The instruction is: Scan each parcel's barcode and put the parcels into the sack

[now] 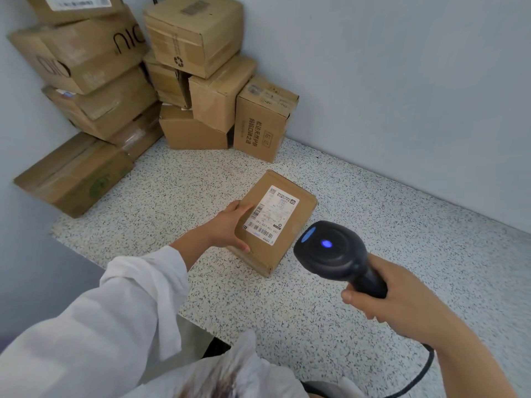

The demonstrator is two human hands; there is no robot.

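Parcel (283,225) sits flat on the speckled counter (373,225), label (271,215) up, left hand (230,225) gripping its left edge, right hand (393,294) clamped round the scanner (330,248) handle just beside it, blue light on. Guessing the risk here is a missed read: the scanner head looks aimed a bit off the barcode (260,229), and those left fingers (244,207) lie right at the label's edge, so one small slide could cover a code.

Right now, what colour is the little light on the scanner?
Blue, glowing on the black scanner; the head view shows it.
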